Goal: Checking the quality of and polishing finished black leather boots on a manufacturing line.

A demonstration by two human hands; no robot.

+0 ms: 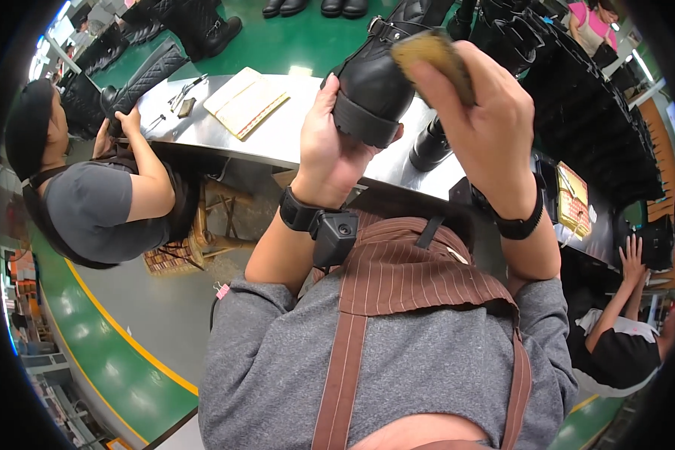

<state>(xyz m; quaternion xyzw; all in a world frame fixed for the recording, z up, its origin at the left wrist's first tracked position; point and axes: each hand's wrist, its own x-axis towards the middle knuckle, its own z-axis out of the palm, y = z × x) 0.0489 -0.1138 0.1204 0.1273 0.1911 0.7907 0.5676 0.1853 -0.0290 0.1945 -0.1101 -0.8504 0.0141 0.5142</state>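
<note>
A black boot [370, 88] with a strap, a buckle and a ridged sole is tilted up over the table, its toe toward me. My left hand [327, 154] is closed around its toe end, the thumb along one side and the fingers under the sole. In my right hand [495, 124] is a yellow-brown block [436, 61], pinched between thumb and fingers. It is held against or just above the boot's upper near the strap; I cannot tell if they touch. Whether the block is a sponge or a brush is unclear from its blurred edge. Below my right hand stands another black boot [429, 147].
The metal table [180, 133] bears a cream folded pad [246, 103] and small tools [185, 94]. A co-worker [105, 191] on the left holds a quilted black boot [144, 75]. Rows of black boots [577, 97] line the right, where another person [626, 330] reaches out.
</note>
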